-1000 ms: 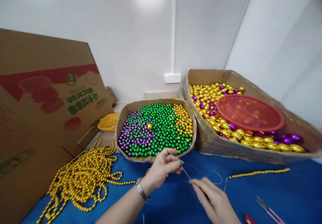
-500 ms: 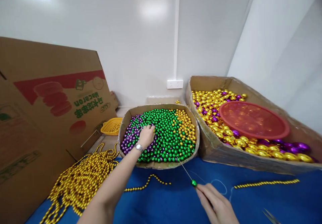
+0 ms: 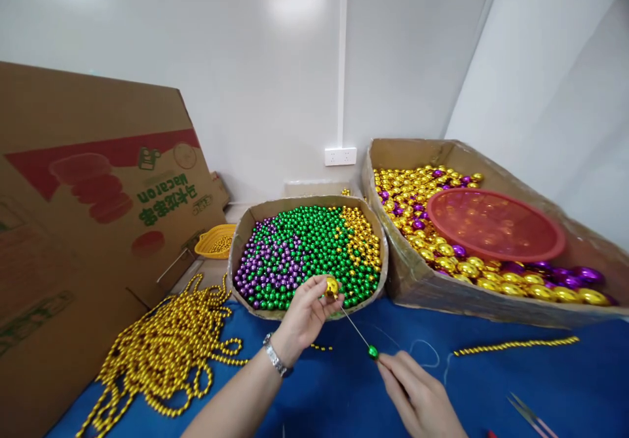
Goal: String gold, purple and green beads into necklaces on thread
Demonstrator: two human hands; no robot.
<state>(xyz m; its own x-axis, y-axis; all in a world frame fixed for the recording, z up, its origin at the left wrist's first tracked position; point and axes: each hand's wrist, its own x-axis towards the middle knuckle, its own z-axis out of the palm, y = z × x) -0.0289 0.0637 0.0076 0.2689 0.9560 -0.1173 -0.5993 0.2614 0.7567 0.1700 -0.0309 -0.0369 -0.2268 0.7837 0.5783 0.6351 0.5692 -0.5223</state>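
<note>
My left hand (image 3: 307, 310), with a silver watch (image 3: 276, 357) on the wrist, pinches a shiny gold bead (image 3: 332, 286) between thumb and fingers. It hovers over the near rim of a cardboard box (image 3: 312, 200) of small green, purple and gold beads. My right hand (image 3: 420, 389) is closed on the lower end of a long thin needle (image 3: 354, 324). A green bead (image 3: 373, 352) is threaded on the needle, right at my right fingertips. The needle's upper end reaches the left fingers beside the gold bead; its tip is hidden there. Pale thread (image 3: 426, 345) curls on the blue cloth.
Gold bead strings (image 3: 162, 353) lie heaped at left, before a large carton (image 3: 98, 228) and a yellow basket (image 3: 215, 241). A bigger box (image 3: 417, 287) at right holds gold and purple beads and a red basin (image 3: 496, 225). Tweezers (image 3: 531, 415) and a gold strand (image 3: 515, 345) lie on the blue cloth.
My left hand has come out of the bead box, back towards me, and now has a gold bead beside the needle. My right hand has barely moved.
</note>
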